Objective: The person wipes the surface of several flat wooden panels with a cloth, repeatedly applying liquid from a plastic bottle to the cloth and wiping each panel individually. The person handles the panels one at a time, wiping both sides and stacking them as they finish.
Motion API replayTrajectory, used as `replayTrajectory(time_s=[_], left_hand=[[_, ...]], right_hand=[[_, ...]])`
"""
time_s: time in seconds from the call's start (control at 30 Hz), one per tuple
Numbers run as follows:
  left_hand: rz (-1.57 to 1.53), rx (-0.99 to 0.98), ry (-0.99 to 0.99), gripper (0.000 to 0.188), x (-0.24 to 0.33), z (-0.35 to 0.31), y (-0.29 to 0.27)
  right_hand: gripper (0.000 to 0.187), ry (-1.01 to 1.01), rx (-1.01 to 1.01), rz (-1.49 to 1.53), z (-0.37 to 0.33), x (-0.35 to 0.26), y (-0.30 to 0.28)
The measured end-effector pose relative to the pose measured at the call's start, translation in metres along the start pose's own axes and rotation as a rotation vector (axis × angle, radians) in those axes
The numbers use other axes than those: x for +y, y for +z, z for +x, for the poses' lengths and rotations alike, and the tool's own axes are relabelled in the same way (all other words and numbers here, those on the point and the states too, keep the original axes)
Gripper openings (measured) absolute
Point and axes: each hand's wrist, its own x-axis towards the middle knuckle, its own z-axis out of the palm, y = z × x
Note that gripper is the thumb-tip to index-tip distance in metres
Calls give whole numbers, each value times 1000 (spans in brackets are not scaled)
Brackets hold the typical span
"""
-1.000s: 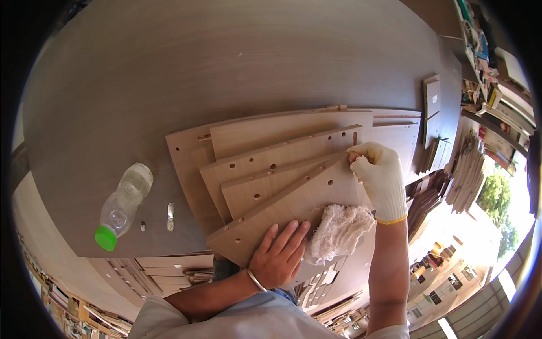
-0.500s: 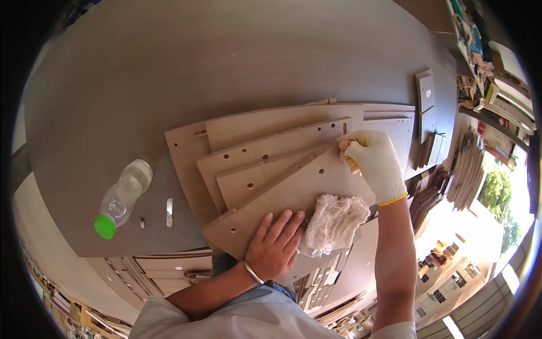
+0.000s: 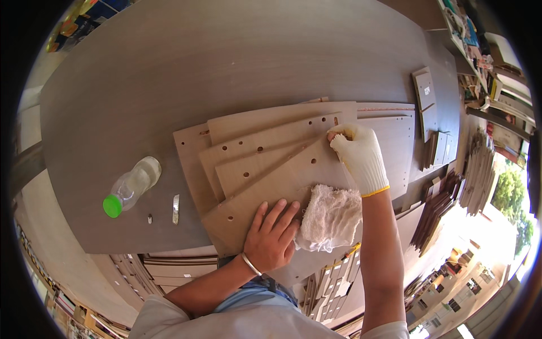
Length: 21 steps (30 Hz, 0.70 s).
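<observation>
My bare left hand (image 3: 272,237), with a bangle at the wrist, lies flat with fingers apart on the near part of the top board (image 3: 254,200). This board is pale, drilled with round holes and set at an angle over other boards. My right hand (image 3: 361,158), in a white knit glove with a yellow cuff edge, is closed at the board's far right corner. Its fingers are curled, with a bare thumb tip showing; what they grip is hidden. Between my hands a crumpled whitish cloth (image 3: 330,217) rests on the board's near right side.
Beneath lie several fanned-out drilled boards (image 3: 231,161) on a large grey-brown tabletop (image 3: 169,73). To the left are a clear bottle (image 3: 135,181) with a green cap and a small metal strip (image 3: 176,209). Narrow panels (image 3: 426,104) lie at the right; stacked boards (image 3: 440,206) stand beyond.
My gloved right hand has shifted slightly left along the board's far edge. My left hand stays flat on the board. The whole view has shifted a little.
</observation>
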Motion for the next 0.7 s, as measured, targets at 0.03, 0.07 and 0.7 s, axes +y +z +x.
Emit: replayTrajectory(time_s=[0.03, 0.07, 0.7], left_hand=[[2, 5, 0, 29, 1, 0, 0], [-7, 13, 0, 28, 1, 1, 0], [45, 85, 49, 32, 7, 3, 2]], right_hand=[[21, -19, -4, -14, 1, 1, 0], [21, -37, -5, -27, 2, 2, 0], [28, -10, 265, 299, -29, 16, -14]])
